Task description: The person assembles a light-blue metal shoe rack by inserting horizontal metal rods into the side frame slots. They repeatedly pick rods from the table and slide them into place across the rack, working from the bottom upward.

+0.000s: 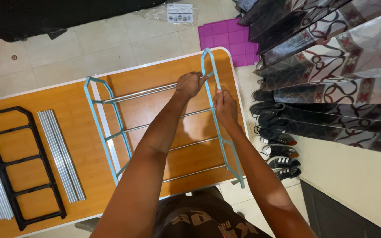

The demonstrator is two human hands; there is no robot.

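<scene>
Two teal side frames (219,114), four rods (144,93).

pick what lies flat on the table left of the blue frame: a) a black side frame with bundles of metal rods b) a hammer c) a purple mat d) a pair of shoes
a: a black side frame lies flat on the table with metal rods beside it, while both hands grip the blue frame.

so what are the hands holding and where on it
Both hold the light blue side frame near its upper end: left hand where the top metal rod joins it, right hand just below.
</scene>
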